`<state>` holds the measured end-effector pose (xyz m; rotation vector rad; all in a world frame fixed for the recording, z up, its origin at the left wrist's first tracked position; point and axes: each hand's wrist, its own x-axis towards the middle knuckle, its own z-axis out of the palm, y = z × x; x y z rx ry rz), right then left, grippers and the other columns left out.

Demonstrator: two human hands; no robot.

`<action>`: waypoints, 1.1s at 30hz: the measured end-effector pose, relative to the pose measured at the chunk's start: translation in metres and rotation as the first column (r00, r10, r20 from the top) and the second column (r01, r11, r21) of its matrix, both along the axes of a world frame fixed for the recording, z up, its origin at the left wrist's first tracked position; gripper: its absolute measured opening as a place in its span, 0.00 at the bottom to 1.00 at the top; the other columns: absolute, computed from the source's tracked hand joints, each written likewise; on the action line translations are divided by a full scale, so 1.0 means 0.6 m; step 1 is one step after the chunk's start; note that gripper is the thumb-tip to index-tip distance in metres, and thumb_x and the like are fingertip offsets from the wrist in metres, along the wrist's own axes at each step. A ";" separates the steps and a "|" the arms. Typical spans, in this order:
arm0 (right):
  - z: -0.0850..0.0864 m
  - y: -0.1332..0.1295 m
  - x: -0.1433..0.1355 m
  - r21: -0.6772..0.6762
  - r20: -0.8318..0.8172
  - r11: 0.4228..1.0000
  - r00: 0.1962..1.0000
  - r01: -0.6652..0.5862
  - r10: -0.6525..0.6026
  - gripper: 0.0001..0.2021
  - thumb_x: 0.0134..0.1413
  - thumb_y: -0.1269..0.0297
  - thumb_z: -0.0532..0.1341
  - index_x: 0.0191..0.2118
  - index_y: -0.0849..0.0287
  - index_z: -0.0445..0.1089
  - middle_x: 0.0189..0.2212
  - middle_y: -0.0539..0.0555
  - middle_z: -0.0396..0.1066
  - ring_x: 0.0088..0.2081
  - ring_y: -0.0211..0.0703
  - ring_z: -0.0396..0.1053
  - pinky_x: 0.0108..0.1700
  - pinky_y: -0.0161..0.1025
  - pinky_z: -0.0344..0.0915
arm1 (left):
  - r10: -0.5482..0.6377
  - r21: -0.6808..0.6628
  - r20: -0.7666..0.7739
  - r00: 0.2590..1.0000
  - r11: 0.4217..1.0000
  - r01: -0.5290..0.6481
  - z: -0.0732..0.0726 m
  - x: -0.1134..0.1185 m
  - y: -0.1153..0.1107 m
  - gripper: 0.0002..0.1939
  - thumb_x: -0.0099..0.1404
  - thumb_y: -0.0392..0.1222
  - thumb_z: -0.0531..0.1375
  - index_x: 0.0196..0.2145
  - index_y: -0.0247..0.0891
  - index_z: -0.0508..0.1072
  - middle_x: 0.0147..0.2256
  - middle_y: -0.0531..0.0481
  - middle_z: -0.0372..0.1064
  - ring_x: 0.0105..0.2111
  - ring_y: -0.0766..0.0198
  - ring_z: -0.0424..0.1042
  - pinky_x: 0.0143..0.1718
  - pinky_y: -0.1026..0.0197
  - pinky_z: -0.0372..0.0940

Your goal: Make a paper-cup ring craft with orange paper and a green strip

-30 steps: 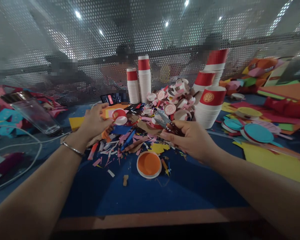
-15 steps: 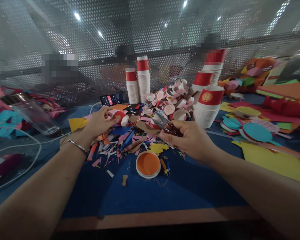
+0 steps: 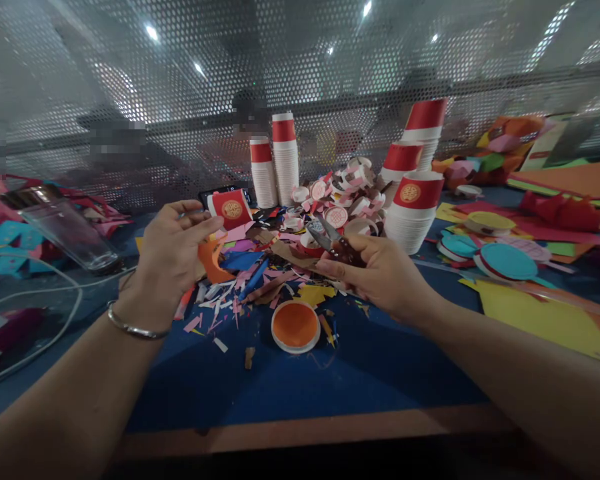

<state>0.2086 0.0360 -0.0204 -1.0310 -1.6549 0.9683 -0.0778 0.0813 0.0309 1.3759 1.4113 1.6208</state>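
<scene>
My left hand [image 3: 173, 247], with a metal bangle at the wrist, pinches the edge of a red and white paper cup [image 3: 231, 209] tilted on its side above the paper scraps. Scissors [image 3: 334, 241] are held in my right hand [image 3: 380, 273], their blades apart and pointing up and left, with no paper visibly between them. Below and between my hands, a small round white-rimmed piece with an orange inside [image 3: 295, 326] lies on the blue table [image 3: 280, 390]. Behind the scissors is a heap of cut cup pieces [image 3: 353, 193].
Cup stacks [image 3: 411, 223] rise behind my right hand, and two thinner stacks [image 3: 285, 157] stand at the back. A clear tumbler [image 3: 73, 233] and white cable lie left. Yellow paper [image 3: 545, 320] and turquoise discs [image 3: 509, 261] lie right. Coloured scraps [image 3: 250, 273] spread across the middle.
My left hand has moved left and closer, turning the cup so more of its red side shows. An orange curved piece is now visible beside that hand. The scissors have barely moved.
</scene>
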 end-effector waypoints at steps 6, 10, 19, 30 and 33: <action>-0.002 -0.001 -0.006 0.086 -0.040 0.996 0.999 -0.001 0.004 0.14 0.59 0.52 0.70 0.41 0.59 0.79 0.29 0.48 0.71 0.29 0.38 0.64 0.31 0.37 0.60 | -0.205 -0.147 0.120 0.971 0.964 0.222 -0.014 0.053 -0.037 0.15 0.50 0.37 0.72 0.32 0.42 0.70 0.31 0.54 0.73 0.29 0.64 0.72 0.25 0.61 0.65; 0.000 -0.003 -0.011 0.038 -0.072 0.999 0.997 -0.028 0.030 0.15 0.58 0.51 0.70 0.40 0.58 0.78 0.25 0.46 0.69 0.25 0.36 0.60 0.26 0.36 0.57 | -0.301 -0.251 0.259 0.918 0.896 0.365 -0.031 0.090 -0.061 0.11 0.52 0.34 0.69 0.30 0.42 0.70 0.28 0.54 0.74 0.28 0.65 0.74 0.33 0.61 0.73; 0.007 -0.009 -0.017 0.010 -0.108 0.998 0.993 -0.055 0.056 0.19 0.55 0.44 0.71 0.34 0.56 0.72 0.21 0.44 0.64 0.21 0.34 0.56 0.21 0.35 0.50 | -0.504 -0.280 0.219 0.835 0.787 0.549 -0.044 0.123 -0.095 0.10 0.57 0.48 0.73 0.34 0.42 0.82 0.35 0.47 0.81 0.33 0.59 0.81 0.27 0.65 0.73; 0.009 -0.017 -0.019 0.049 -0.134 0.998 0.989 -0.049 0.055 0.12 0.61 0.55 0.68 0.37 0.58 0.72 0.24 0.47 0.70 0.20 0.32 0.60 0.21 0.33 0.57 | -0.567 -0.258 0.028 0.823 0.792 0.554 -0.033 0.116 -0.093 0.08 0.59 0.45 0.72 0.25 0.43 0.81 0.23 0.50 0.77 0.22 0.66 0.72 0.23 0.67 0.64; 0.012 -0.022 -0.019 0.060 -0.141 0.994 0.985 -0.089 0.097 0.08 0.63 0.59 0.66 0.39 0.58 0.73 0.23 0.45 0.67 0.20 0.32 0.61 0.20 0.33 0.57 | -0.568 -0.320 0.109 0.816 0.757 0.570 -0.032 0.115 -0.095 0.11 0.58 0.50 0.72 0.26 0.42 0.80 0.20 0.52 0.73 0.19 0.67 0.71 0.18 0.67 0.60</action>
